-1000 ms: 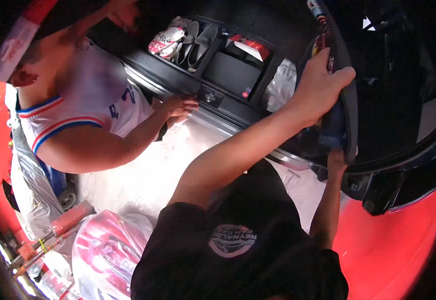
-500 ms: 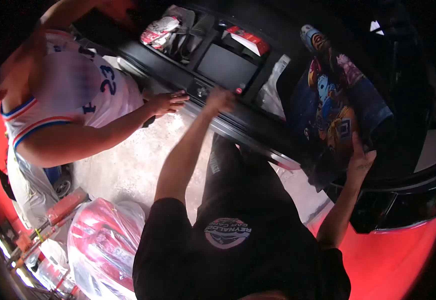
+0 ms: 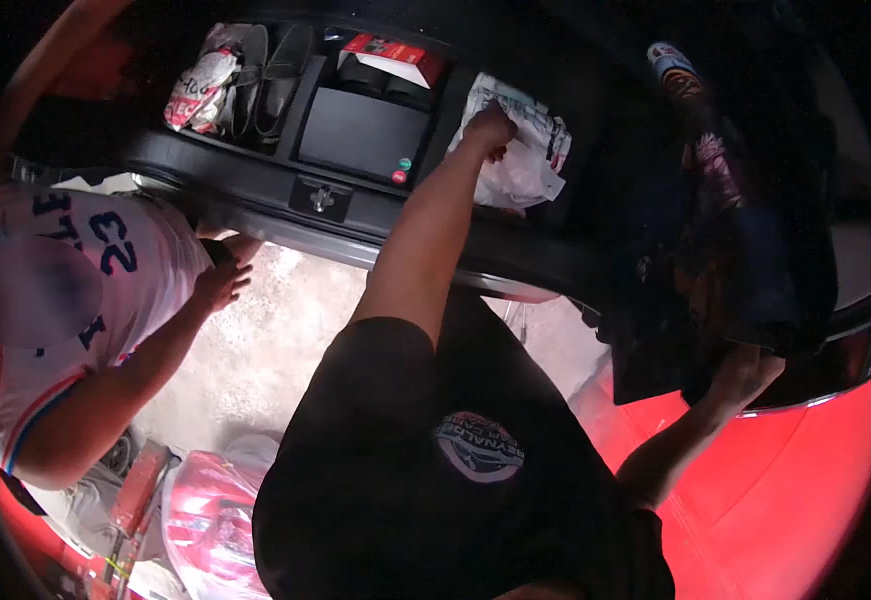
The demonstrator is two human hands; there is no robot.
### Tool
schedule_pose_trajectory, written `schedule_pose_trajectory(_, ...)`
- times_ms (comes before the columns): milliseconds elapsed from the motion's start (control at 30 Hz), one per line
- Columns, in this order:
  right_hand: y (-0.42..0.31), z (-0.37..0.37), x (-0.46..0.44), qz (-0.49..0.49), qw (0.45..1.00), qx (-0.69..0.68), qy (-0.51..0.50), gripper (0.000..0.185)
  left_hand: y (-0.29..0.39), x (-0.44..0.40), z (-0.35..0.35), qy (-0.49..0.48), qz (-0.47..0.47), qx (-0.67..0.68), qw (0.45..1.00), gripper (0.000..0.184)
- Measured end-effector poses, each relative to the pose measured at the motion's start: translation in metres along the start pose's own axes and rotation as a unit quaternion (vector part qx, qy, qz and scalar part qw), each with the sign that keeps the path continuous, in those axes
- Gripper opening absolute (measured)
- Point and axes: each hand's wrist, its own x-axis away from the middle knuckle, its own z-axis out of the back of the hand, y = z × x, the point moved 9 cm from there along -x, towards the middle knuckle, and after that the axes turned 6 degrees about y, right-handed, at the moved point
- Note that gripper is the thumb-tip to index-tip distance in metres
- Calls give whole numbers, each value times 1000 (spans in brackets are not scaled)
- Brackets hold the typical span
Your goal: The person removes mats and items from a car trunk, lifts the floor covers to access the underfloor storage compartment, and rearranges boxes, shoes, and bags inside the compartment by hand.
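My left hand (image 3: 493, 128) reaches into the right-hand compartment of a car's trunk, its fingers curled on a crumpled white plastic bag (image 3: 521, 175). Off to the right, my right hand (image 3: 748, 374) grips the lower edge of a dark mat (image 3: 721, 180) printed with colourful cartoon figures. The mat stands raised and partly in shadow. Some fingers of the right hand are hidden against it.
A black box (image 3: 364, 135) with two round stickers fills the middle compartment, below a red-and-white box (image 3: 396, 58). Sandals (image 3: 281, 80) and another plastic bag (image 3: 204, 90) lie at left. The trunk latch (image 3: 321, 199) is in front. A co-worker (image 3: 86, 270) stands at left.
My left hand has moved from the trunk edge to the white plastic bag. The printed mat has swung right, with my right hand on it. The co-worker's hand has drawn back from the trunk edge.
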Motion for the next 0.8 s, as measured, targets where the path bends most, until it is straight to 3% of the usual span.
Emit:
schedule_pose_trajectory(100, 16, 12, 11, 102, 995, 13, -2, 27, -19, -21, -14, -73, 13, -9, 997, 50)
schedule_pose_trajectory(167, 69, 26, 13, 41, 996, 44, -61, 29, -36, -23, -33, -116, 41, -46, 991, 58)
schedule_pose_trajectory(200, 65, 23, 13, 68, 995, 34, -68, 30, -35, -9, -31, -94, 26, -32, 995, 67)
schedule_pose_trajectory(267, 55, 16, 13, 121, 989, 14, -82, 34, -17, 13, -3, -35, -2, -32, 999, 44)
schedule_pose_trajectory(333, 42, 13, 10, 99, 994, -2, -54, 39, -19, -1, 29, 10, -4, 39, 999, 45)
schedule_pose_trajectory(367, 48, 14, 9, 78, 995, -9, -66, 42, -21, -10, 37, -57, -8, 52, 997, 39)
schedule_pose_trajectory(533, 70, 25, 5, 60, 995, 53, -66, 57, -41, -15, 100, 56, 2, 11, 998, 26)
schedule_pose_trajectory(567, 70, 30, 3, 69, 994, 75, -43, 58, -42, -13, 134, 116, -27, -41, 992, 26)
schedule_pose_trajectory(633, 83, 36, -6, 64, 990, 87, -94, 61, -52, -16, 220, 230, -43, -71, 970, 28)
schedule_pose_trajectory(700, 78, 36, -11, 53, 988, 85, -115, 63, -85, -2, 314, 307, 23, 107, 946, 34)
schedule_pose_trajectory(733, 71, 31, -10, 43, 990, 78, -107, 64, -81, 18, 358, 367, 36, 29, 929, 36)
schedule_pose_trajectory(767, 77, 35, -9, 44, 993, 57, -90, 65, -101, 7, 393, 339, -1, 116, 934, 37)
schedule_pose_trajectory(800, 83, 39, -8, 45, 996, 36, -73, 66, -101, 18, 414, 319, 19, 129, 939, 28)
